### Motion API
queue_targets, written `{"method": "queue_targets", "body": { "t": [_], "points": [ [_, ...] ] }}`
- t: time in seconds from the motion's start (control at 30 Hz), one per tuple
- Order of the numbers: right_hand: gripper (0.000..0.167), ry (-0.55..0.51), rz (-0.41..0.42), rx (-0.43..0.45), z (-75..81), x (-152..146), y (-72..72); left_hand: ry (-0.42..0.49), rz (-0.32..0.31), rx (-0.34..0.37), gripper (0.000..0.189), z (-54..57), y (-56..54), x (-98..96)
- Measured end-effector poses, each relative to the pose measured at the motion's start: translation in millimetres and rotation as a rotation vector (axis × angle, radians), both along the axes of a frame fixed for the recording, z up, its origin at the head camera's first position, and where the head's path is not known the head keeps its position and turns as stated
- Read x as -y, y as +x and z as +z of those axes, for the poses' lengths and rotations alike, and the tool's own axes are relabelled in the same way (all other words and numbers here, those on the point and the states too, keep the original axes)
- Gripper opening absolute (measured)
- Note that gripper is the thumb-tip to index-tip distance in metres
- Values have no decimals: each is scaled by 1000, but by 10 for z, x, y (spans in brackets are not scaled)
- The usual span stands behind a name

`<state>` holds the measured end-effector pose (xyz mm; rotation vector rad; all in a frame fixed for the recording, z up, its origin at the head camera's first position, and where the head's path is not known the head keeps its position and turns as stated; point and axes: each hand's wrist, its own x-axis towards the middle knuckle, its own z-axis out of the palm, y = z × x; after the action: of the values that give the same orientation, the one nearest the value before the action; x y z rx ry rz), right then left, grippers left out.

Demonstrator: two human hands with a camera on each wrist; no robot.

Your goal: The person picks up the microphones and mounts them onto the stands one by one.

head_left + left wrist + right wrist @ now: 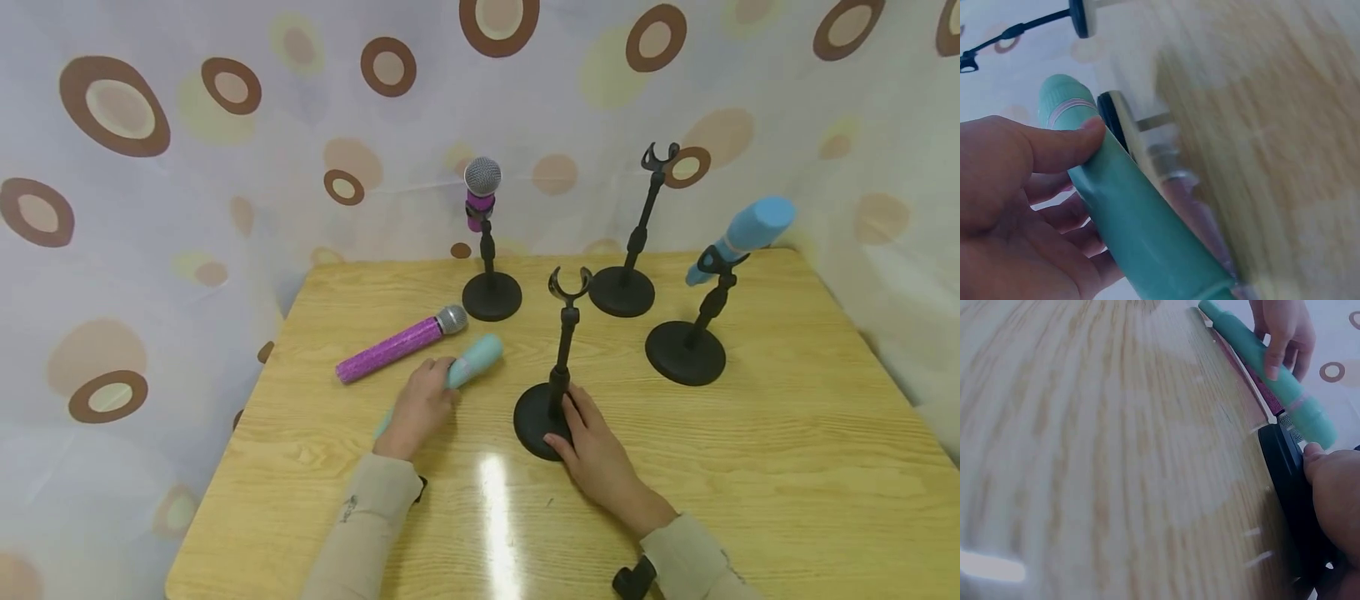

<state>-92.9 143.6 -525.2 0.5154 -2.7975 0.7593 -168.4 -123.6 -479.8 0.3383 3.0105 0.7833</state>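
Note:
My left hand grips a mint-green microphone around its body, thumb on one side and fingers on the other in the left wrist view. The microphone slants, its head end toward the stands. My right hand holds a black microphone stand low down, with the thumb on the round base and fingers beside the pole. This stand's U-shaped clip holds nothing. A glittery purple microphone with a silver mesh head lies on the table just beyond my left hand.
At the back, one stand bears a purple microphone. Another stand has a bare clip. To the right, a third stand carries a blue microphone. A patterned cloth hangs behind the wooden table.

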Motion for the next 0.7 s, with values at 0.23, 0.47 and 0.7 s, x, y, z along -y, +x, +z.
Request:
{"method": "queue_targets", "body": {
  "t": [0.23,0.47,0.7],
  "points": [
    [68,-7,5,-11,-1,18,3,159,3,29,52,159,-55,-116],
    [68,-7,7,3,-29,9,1,427,-53,-5,55,419,-117,-302],
    [69,-10,16,-43,-42,1,-10,518,-217,-138,51,709,-206,-532]
  ]
}}
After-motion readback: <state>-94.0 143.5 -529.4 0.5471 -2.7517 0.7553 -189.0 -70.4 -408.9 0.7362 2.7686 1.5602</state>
